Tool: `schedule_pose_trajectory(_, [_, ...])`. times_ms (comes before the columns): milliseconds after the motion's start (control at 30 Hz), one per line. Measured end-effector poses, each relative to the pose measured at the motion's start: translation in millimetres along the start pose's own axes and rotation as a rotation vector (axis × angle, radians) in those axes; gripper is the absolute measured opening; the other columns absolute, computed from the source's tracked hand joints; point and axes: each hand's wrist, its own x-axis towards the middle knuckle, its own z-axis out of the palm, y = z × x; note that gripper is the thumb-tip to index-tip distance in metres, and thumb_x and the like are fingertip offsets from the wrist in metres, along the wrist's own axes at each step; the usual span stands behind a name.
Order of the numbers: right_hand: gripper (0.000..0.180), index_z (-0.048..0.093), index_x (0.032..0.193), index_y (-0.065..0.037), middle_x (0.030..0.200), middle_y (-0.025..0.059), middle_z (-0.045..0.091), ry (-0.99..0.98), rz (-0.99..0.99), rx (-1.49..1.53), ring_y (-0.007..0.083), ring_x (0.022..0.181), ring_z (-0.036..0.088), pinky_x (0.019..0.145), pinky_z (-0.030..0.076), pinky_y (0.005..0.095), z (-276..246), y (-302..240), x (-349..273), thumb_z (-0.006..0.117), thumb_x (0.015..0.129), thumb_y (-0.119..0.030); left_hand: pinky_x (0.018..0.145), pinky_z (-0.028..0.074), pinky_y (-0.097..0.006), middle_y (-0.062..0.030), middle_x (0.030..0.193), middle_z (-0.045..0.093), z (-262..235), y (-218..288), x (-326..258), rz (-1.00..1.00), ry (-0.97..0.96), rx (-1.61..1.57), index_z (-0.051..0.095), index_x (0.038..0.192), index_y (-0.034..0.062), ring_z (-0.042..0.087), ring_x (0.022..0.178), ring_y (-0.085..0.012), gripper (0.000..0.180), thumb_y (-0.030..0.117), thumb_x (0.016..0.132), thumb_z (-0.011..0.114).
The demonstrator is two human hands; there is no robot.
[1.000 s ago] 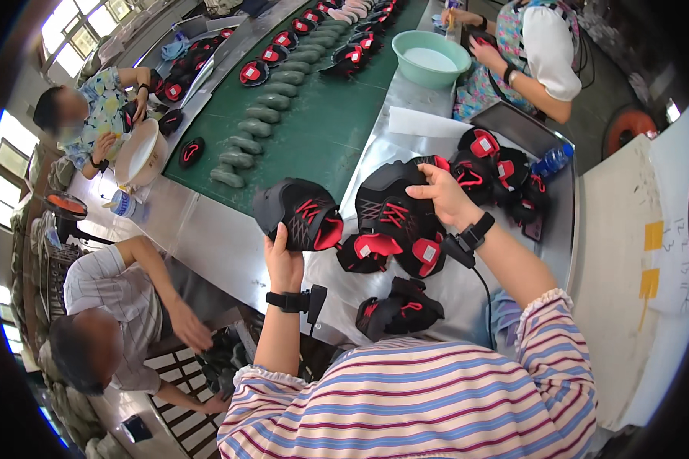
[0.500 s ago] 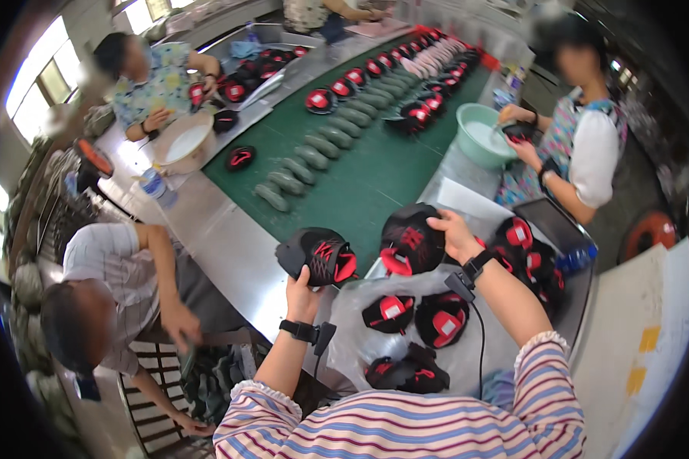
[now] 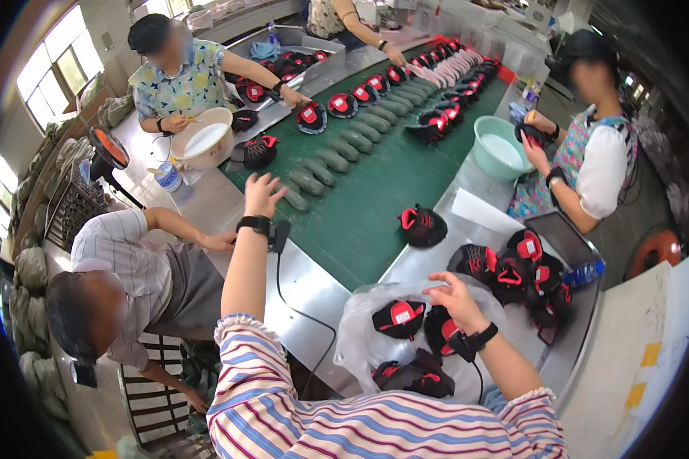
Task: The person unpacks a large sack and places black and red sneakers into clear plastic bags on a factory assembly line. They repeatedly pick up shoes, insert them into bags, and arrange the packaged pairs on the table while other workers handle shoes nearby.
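Note:
My left hand [image 3: 263, 196] is stretched far out to the left over the near left corner of the green table, fingers spread and holding nothing. Just beyond it, a black shoe upper [image 3: 258, 151] with red lacing rests at the table's left edge. Low on the right, my right hand [image 3: 456, 300] has its fingers apart and hovers over a clear plastic bag [image 3: 352, 329]. In the bag lie black-and-red shoe uppers, one showing a red tongue with a white label [image 3: 400, 317]. Another shoe upper [image 3: 422, 227] stands on the green table's near right side.
Several grey-green foot-shaped forms [image 3: 331, 159] line the green table [image 3: 352, 222], beside rows of shoe uppers. More uppers [image 3: 513, 268] are heaped right of the bag. Co-workers sit around by a cream basin [image 3: 207, 138] and a green basin [image 3: 501, 145]; one reaches onto the table.
Both hands have let go of the shoe uppers they held. My left hand has reached forward and left; my right has drawn back over the bag. Uppers now stand on the table.

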Motion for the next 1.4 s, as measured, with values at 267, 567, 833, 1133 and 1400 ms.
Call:
schedule_pose_trajectory(267, [0.033,0.053,0.107,0.001,0.091,0.0113,0.063,-0.292,0.094,-0.565,0.0179,0.082,0.062,0.07,0.049,0.0291,-29,54,-66,0.06,0.08,-0.016,0.085,0.045,-0.032,-0.0116,0.113,0.056,72,-104,-216,-0.243,-1.409,0.955,0.047,0.119,0.0009,0.056,0.101,-0.022,0.038,0.022,0.088,0.054])
schedule_pose_trajectory(567, [0.043,0.049,0.116,-0.004,0.112,0.0136,0.05,-0.451,-0.426,-0.792,0.0261,0.1,0.052,0.083,0.045,0.033,-21,100,-144,0.061,0.08,-0.025,0.088,0.042,-0.041,-0.0169,0.116,0.052,9,-222,-272,0.363,-1.152,1.77,0.051,0.112,0.0013,0.051,0.105,-0.0299,0.058,0.027,0.065,0.073])
schedule_pose_trajectory(833, [0.048,0.044,0.123,-0.002,0.117,0.0131,0.051,0.039,-0.077,-0.254,0.0209,0.099,0.055,0.079,0.047,0.0313,-28,70,-161,0.06,0.083,-0.022,0.099,0.033,-0.039,-0.0108,0.124,0.05,51,-154,-293,-0.827,-0.95,0.092,0.043,0.125,0.0033,0.047,0.115,-0.0227,0.053,0.023,0.08,0.062])
schedule_pose_trajectory(1133, [0.07,0.027,0.135,-0.004,0.115,0.0119,0.05,0.366,-0.188,0.678,0.0208,0.102,0.052,0.085,0.046,0.0338,0,44,-115,0.063,0.075,0.001,0.104,0.025,-0.046,-0.0122,0.138,0.034,63,-145,-352,-0.813,-1.017,0.159,0.028,0.136,0.0073,0.028,0.13,-0.0254,0.066,0.026,0.082,0.061])
schedule_pose_trajectory(1400, [0.063,0.039,0.125,0.001,0.115,0.0083,0.053,0.392,-0.323,0.318,0.0182,0.105,0.052,0.094,0.039,0.0313,-76,28,-147,0.067,0.069,0.004,0.097,0.035,-0.036,-0.0208,0.127,0.042,4,-140,-367,-0.408,-1.222,1.177,0.027,0.133,0.0004,0.042,0.118,-0.0309,0.089,0.032,0.066,0.077])
